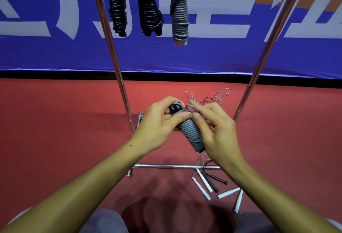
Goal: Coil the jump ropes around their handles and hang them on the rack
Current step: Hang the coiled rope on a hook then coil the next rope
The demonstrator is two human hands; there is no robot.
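rack [118,77] dead ahead, three wound ropes already hanging up top, more loose ropes [212,182] on floor by its base. grey coiled rope [190,133] held mid-air between both hands, long axis slanting from upper left down to lower right. left hand [159,121] curled round handle end, right hand [216,129] pinching small end loop [191,108]. guessing loop gets tucked next, then up onto rack.

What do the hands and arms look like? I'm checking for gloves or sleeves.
Both are bare. The left hand and right hand wear no gloves, rings or watch, and both forearms show no sleeves up to the frame's edge. The left forearm has a small dark mole near the wrist.
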